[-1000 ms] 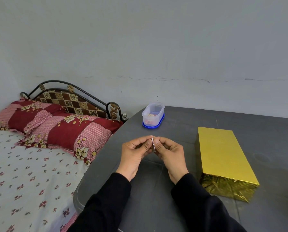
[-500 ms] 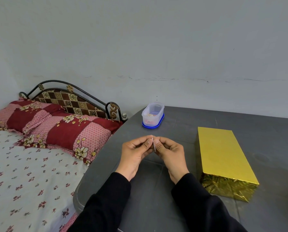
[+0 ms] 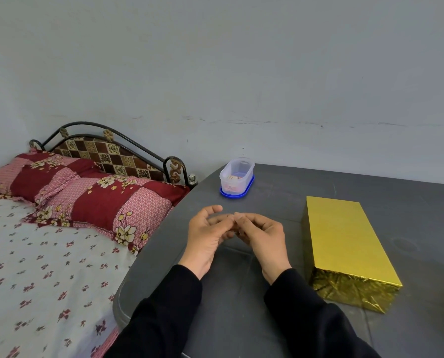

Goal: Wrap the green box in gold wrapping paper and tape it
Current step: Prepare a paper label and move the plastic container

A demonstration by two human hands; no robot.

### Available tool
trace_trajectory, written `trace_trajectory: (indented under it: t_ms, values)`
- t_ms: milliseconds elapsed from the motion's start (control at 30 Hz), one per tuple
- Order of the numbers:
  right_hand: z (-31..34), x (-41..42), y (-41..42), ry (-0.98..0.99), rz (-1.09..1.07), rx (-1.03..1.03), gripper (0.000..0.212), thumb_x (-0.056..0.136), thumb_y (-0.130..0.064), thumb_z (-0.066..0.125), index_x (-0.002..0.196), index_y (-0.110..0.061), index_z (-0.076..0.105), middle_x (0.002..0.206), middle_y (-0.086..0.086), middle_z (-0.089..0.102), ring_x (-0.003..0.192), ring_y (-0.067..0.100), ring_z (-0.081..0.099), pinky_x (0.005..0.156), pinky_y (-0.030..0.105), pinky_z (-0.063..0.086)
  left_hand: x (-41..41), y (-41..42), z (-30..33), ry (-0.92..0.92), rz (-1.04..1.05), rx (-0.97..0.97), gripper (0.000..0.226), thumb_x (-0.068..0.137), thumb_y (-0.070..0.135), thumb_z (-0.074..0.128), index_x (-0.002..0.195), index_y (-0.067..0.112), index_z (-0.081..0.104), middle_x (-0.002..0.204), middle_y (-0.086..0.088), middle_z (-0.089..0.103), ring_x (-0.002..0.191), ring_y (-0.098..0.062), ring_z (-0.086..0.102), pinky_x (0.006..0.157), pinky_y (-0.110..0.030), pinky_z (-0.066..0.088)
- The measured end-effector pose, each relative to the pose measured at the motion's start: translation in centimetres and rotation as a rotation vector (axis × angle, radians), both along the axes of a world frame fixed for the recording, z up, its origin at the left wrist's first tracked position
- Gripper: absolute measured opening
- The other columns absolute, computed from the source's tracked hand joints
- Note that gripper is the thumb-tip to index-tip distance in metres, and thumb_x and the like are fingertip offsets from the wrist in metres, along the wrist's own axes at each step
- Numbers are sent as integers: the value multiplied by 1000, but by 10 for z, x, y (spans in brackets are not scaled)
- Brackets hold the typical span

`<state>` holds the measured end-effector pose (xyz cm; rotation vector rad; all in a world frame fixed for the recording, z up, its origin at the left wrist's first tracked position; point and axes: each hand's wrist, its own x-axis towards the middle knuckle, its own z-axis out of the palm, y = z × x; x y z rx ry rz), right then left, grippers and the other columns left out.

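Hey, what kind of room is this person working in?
Most likely a bedroom at home: a bed with floral patchwork pillows and a metal headboard stands right beside the dark table where the gold-wrapped box lies.

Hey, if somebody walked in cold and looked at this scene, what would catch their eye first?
The shiny gold-wrapped box lying on the dark grey table, right of the hands. Next, the left hand and right hand, fingertips meeting above the table's middle; whether they hold anything is unclear. A clear plastic container on a blue lid stands beyond them, near the table's far edge.
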<state>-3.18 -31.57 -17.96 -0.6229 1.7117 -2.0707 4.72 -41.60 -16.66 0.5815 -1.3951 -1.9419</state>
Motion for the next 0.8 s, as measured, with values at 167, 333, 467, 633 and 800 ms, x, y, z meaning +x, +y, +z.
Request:
trace_trajectory:
  t_ms: [167,333,467,633,800]
  values:
    - [-1,-5,-4,-76,-109,51,17,101,-20,61,96,-16,77,95,6,76,97,24,73,83,38,64,-1,-1,2,29,-25,78,37,88,-8,68,109,13,48,76,-12,70,65,-17,65,62,-31,56]
    - [2,-12,-3,-144,-310,129,17,105,-24,55,95,-21,67,98,0,67,80,14,70,75,28,62,8,-11,4,298,-49,421,19,86,0,56,79,17,51,70,-3,59,63,-13,57,50,-21,49]
    - [2,-14,1,-55,-390,234,19,107,-24,51,110,-14,67,93,-3,67,72,10,70,78,30,61,16,-20,3,551,-49,583,16,69,4,58,79,16,53,74,-2,54,65,-12,48,53,-21,45]
    - [7,-8,-1,330,-265,611,55,106,-12,50,157,-6,33,155,11,46,143,26,45,114,32,38,14,-17,3,480,31,538,17,76,2,56,83,18,54,72,-2,53,54,-9,45,52,-21,45]
    - [21,17,9,447,-183,555,79,93,0,59,162,-17,24,167,0,27,154,17,25,119,26,28,12,-4,6,264,130,327,25,92,-5,45,86,18,56,65,-1,50,51,-9,48,50,-22,47]
